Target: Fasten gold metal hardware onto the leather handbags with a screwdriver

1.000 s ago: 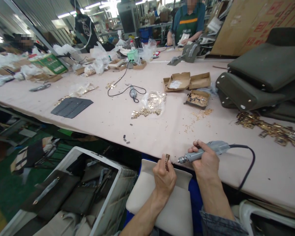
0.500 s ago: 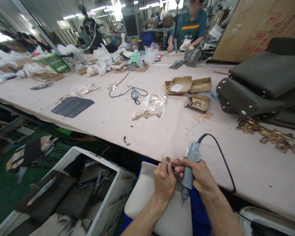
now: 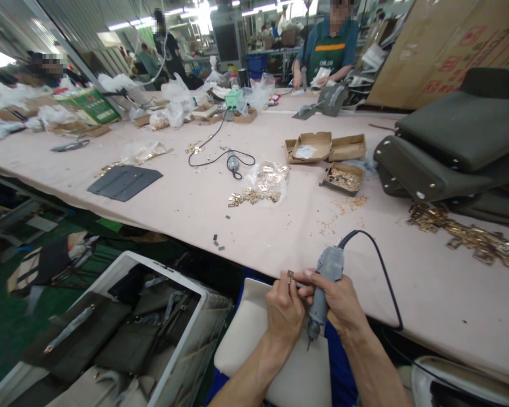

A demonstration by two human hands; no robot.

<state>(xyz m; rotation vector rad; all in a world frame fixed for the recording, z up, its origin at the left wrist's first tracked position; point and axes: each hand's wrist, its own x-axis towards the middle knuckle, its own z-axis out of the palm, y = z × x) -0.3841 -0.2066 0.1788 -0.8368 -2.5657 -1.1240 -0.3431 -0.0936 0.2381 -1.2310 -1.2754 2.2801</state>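
Note:
My right hand (image 3: 337,297) is wrapped round a grey electric screwdriver (image 3: 324,282), its bit pointing down and a black cord leaving its top. My left hand (image 3: 284,308) is closed, pinching a small gold metal plate (image 3: 290,276) between the fingertips. The right fingertips reach over to the plate and seem to touch it. Under both hands, a cream leather piece (image 3: 241,330) lies on my lap, against blue clothing. Its far edge is partly hidden behind my left hand.
Gold fittings (image 3: 254,196) spill from a plastic bag on the table (image 3: 186,209). Small screws lie near a cardboard box (image 3: 343,178). Dark bags (image 3: 458,141) are stacked at right; a white crate (image 3: 203,316) of bag pieces stands at left. Across the table a person (image 3: 326,51) works.
The screwdriver has shifted slightly left and tilted, its bit now further left and a little higher. The right fingers have drawn closer to the plate in my left hand.

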